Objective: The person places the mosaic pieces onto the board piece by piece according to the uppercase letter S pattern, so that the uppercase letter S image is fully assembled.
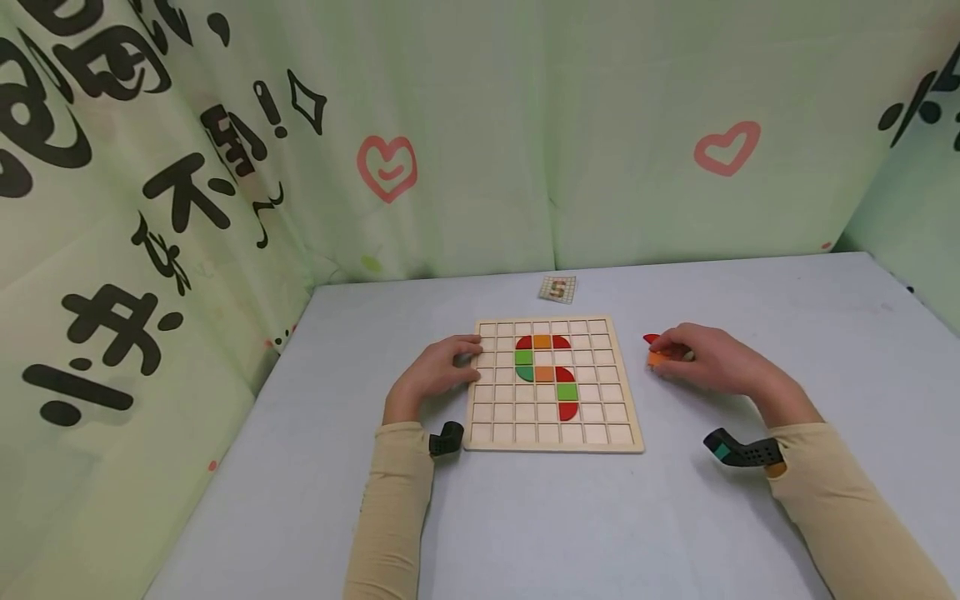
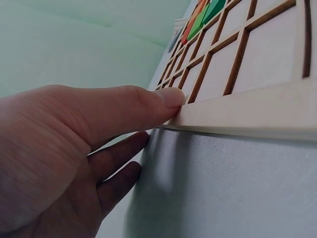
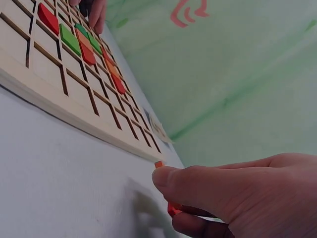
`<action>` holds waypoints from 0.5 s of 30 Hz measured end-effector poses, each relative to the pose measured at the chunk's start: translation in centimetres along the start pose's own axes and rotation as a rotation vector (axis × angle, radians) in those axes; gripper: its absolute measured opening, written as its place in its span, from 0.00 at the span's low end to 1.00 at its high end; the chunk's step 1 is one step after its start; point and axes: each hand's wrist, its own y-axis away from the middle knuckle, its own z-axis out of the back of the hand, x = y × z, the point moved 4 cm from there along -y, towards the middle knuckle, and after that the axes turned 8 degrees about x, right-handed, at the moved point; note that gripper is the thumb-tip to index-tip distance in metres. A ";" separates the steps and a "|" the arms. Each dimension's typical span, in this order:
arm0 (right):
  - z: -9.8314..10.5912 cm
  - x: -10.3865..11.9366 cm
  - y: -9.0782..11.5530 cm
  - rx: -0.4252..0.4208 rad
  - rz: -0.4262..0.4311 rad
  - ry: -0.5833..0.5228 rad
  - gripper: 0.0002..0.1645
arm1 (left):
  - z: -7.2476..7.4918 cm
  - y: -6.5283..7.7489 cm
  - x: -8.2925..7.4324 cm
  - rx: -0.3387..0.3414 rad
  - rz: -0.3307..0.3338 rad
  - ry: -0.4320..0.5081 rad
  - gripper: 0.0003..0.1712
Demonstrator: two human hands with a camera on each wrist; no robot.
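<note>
A wooden grid board [image 1: 600,433] lies on the table, with red, orange and green tiles in several cells forming an S-like shape. At its left edge my left hand [image 1: 438,367] rests, the thumb [image 2: 148,104] touching the rim and the other fingers loosely extended. Off the board's right side, my right hand [image 1: 705,358] pinches an orange tile [image 1: 657,359] between thumb and fingers. A red piece [image 1: 650,337] shows just beyond those fingertips; in the right wrist view red [image 3: 173,208] appears under the thumb, partly hidden by the fingers.
Behind the board lies a small card [image 1: 557,289] with a coloured grid pattern. A white cloth covers the table [image 1: 525,517]. Green curtains [image 1: 480,100] with hearts and black lettering hang along its back and sides.
</note>
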 end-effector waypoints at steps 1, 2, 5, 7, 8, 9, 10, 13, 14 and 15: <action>0.0 0.3 0.0 -0.007 0.015 -0.001 0.18 | 0.0 0.0 0.0 0.000 -0.001 -0.001 0.28; 0.0 0.7 0.0 -0.012 0.030 -0.003 0.19 | 0.0 0.0 0.0 0.000 -0.002 -0.001 0.28; 0.0 1.9 -0.2 -0.023 0.059 -0.016 0.19 | 0.0 -0.1 0.1 -0.001 -0.003 0.000 0.28; -0.2 2.8 -0.5 -0.024 0.067 -0.016 0.18 | -0.1 -0.1 0.1 -0.005 -0.005 -0.002 0.28; -0.3 3.2 -0.6 -0.023 0.073 -0.021 0.17 | -0.1 -0.1 0.1 -0.006 -0.004 -0.001 0.28; -0.5 3.7 -0.7 -0.021 0.084 -0.025 0.17 | -0.1 -0.1 0.1 -0.007 -0.004 -0.002 0.28; -0.6 4.3 -0.8 -0.015 0.095 -0.032 0.17 | -0.1 -0.1 0.1 -0.007 -0.002 -0.002 0.28; -1.3 5.8 -1.1 0.002 0.131 -0.039 0.18 | -0.1 -0.1 0.1 -0.005 0.006 0.002 0.28; -1.5 6.3 -1.2 0.009 0.142 -0.040 0.18 | -0.1 -0.1 0.1 -0.004 0.008 0.004 0.28; -1.7 6.7 -1.3 0.015 0.150 -0.041 0.18 | -0.1 -0.1 0.1 -0.003 0.010 0.006 0.28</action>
